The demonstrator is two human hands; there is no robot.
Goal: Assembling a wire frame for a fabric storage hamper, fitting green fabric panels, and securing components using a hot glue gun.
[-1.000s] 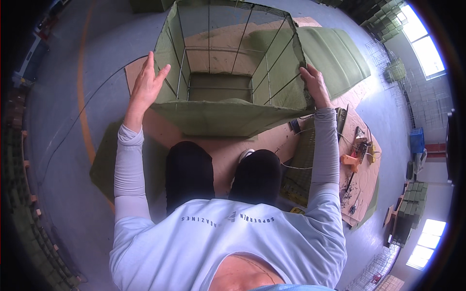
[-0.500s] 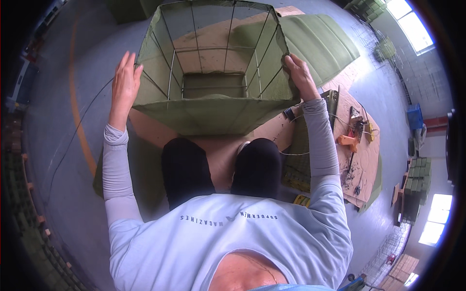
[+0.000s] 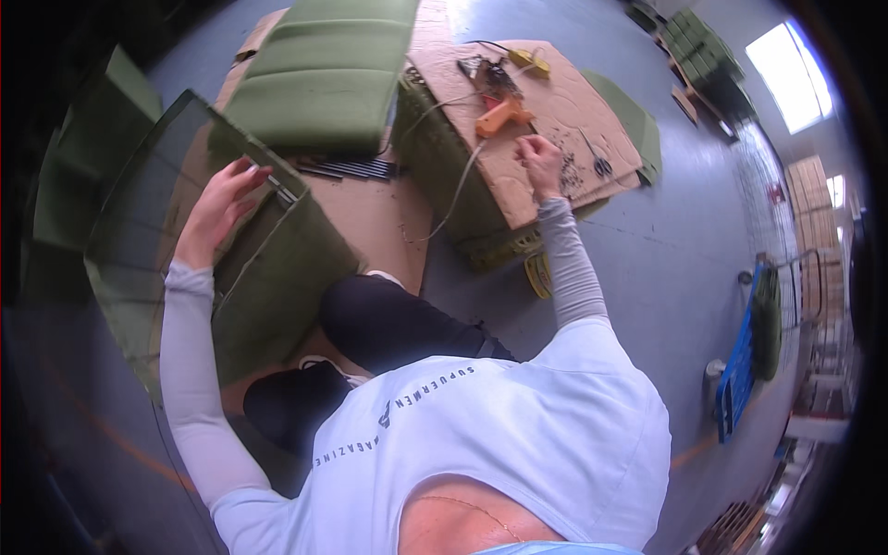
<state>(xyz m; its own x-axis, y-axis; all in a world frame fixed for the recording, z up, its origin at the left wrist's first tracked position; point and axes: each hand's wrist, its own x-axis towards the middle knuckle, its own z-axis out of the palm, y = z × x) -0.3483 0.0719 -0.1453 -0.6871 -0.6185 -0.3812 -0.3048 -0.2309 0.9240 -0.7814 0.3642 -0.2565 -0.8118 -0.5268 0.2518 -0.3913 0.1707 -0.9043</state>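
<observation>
A box-shaped wire frame covered in green fabric (image 3: 157,240) stands on the floor at my left. My left hand (image 3: 220,205) rests on its top wire edge, fingers curled over it. My right hand (image 3: 541,159) reaches out to a cardboard sheet (image 3: 555,111) laid over a green crate, fingers pinched among small dark bits lying there; whether it holds any is unclear. An orange glue gun (image 3: 504,116) with a cord lies just left of that hand. Scissors (image 3: 599,165) lie to its right.
A green padded cushion (image 3: 319,69) lies on brown cardboard (image 3: 379,217) ahead of my knees. Dark metal strips (image 3: 347,168) lie by its near edge. A yellow tool (image 3: 527,60) sits farther back. A blue pallet (image 3: 740,365) and stacked goods stand at the right.
I have turned right. My right hand left the frame's corner and reached to the cardboard sheet. The frame now sits at my left, with my left hand on it.
</observation>
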